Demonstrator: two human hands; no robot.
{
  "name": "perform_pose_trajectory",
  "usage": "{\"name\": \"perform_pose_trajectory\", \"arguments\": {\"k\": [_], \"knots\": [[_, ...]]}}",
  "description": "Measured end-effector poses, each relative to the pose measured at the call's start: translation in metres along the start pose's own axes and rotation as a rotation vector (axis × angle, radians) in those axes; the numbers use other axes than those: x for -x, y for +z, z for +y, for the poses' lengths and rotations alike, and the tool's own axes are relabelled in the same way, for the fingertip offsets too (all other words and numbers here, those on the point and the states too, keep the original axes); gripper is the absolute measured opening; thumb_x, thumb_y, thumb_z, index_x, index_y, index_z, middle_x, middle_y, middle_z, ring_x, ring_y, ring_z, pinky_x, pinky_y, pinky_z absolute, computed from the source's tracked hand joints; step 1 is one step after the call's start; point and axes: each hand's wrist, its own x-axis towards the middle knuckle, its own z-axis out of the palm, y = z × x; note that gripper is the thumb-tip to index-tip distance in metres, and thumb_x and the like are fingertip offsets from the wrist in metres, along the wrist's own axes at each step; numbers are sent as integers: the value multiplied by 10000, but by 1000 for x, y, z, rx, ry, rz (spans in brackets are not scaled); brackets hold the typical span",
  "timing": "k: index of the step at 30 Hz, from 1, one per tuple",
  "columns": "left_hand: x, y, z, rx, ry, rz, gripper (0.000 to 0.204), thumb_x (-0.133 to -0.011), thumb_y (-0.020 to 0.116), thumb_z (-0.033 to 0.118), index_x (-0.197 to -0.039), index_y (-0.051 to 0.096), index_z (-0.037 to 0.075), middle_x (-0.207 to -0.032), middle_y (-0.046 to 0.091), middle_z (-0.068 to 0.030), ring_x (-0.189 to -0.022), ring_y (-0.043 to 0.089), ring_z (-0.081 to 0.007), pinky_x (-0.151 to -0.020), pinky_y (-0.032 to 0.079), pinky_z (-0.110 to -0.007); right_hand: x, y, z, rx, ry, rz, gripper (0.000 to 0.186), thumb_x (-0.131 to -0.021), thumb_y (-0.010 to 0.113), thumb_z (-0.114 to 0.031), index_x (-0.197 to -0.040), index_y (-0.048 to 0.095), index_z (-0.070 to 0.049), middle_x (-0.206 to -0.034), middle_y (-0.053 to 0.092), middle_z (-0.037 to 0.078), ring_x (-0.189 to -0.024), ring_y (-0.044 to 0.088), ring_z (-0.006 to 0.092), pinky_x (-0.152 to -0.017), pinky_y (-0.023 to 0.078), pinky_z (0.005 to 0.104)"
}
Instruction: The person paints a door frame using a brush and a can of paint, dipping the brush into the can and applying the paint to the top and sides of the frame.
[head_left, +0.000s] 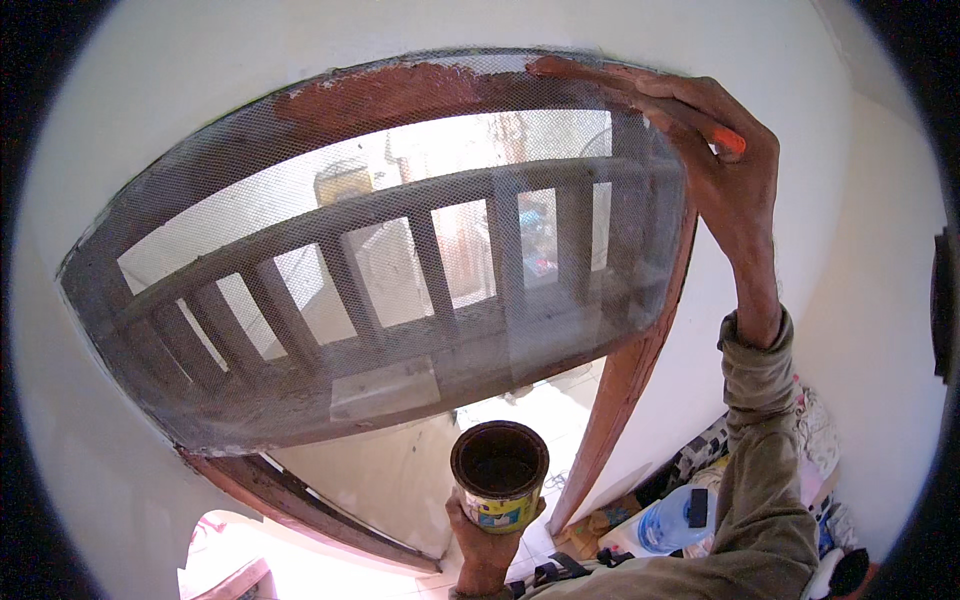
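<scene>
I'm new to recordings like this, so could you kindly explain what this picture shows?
There is no machine here, just one person's two bare hands, seen through a fisheye camera worn on the head, which makes straight edges bend. The left hand holds an open can. The right hand, at the frame's upper right, grips something with an orange end; its tip is hard to make out. The barred frame is covered with mesh, and a reddish-brown patch, probably paint, runs along its upper part.

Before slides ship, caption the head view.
Right hand grips an orange-ended tool at the partly reddish upper edge of a mesh-covered frame; left hand holds an open can.
</scene>
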Motion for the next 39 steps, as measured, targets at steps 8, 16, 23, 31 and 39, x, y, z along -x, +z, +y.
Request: {"name": "perform_pose_trajectory", "arguments": {"k": [8,16,23,31,39], "knots": [[-1,-7,2,112,-22,1,686,-975,272,624,-1462,498,197,-1432,571,-146,-1271,578,-402,-1010,440,-689,4,-15,-8,12,113,-28,263,-928,662,62,-1162,732,-37,-1144,737,52,-1070,698,158,-946,578,315],[-5,-15,-4,99,-17,-13,859,-935,253,697,-1537,405,103,-1486,501,-235,-1367,491,-423,-1073,384,-672,1,4,-10,-185,29,27,170,-911,727,-25,-1074,765,-54,-1073,759,45,-969,708,145,-875,556,265],[3,-9,-5,-796,336,-72,842,-933,290,679,-1520,422,90,-1453,533,-232,-1347,511,-413,-1052,422,-659,-4,7,-17,-175,35,31,148,-916,732,-54,-1061,762,-51,-1037,770,41,-923,727,147,-840,568,270],[3,-4,0,105,14,-97,883,-922,346,722,-1538,395,91,-1484,496,-238,-1371,490,-402,-1065,422,-652,-9,11,-14,-108,10,22,129,-923,732,-79,-1046,759,-50,-1037,775,54,-951,741,159,-851,582,280],[1,-11,-7,7,-12,-36,932,-911,291,769,-1554,380,100,-1504,477,-233,-1388,469,-410,-1075,406,-656,-31,22,-26,32,-179,-159,199,-953,678,-24,-1146,727,-32,-1086,758,47,-1004,734,161,-908,598,290]]}}
